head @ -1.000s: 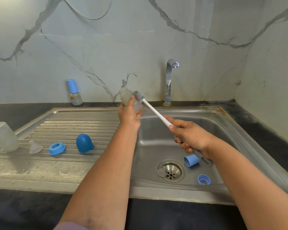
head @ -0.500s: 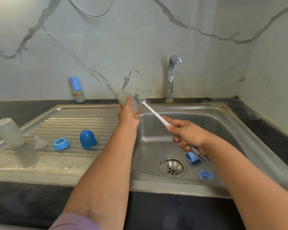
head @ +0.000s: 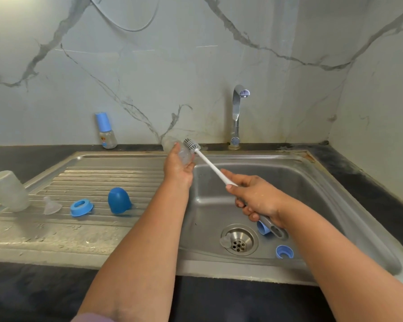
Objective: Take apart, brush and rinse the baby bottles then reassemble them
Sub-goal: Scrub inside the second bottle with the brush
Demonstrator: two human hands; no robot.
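My left hand [head: 177, 167] grips a small clear bottle body [head: 172, 147] tilted above the sink's left rim. My right hand [head: 257, 197] holds the bottle brush [head: 211, 166] by its white handle; the grey bristle head [head: 191, 145] sits just outside the bottle's mouth. On the draining board lie a larger frosted bottle body [head: 7, 190], a clear teat [head: 51, 205], a blue collar ring [head: 81, 207] and a dark blue cap [head: 118, 200]. In the basin lie a light blue cap [head: 263, 227], a blue ring [head: 283, 251] and a clear teat [head: 225, 240] on the drain.
An assembled small bottle with a blue cap [head: 105, 131] stands on the dark counter by the marble wall. The chrome tap [head: 237, 115] rises behind the steel sink [head: 312, 182], no water running. The dark counter edge runs along the front.
The brush head has stayed by the bottle's mouth. Both hands have hardly shifted; the view has tilted slightly.
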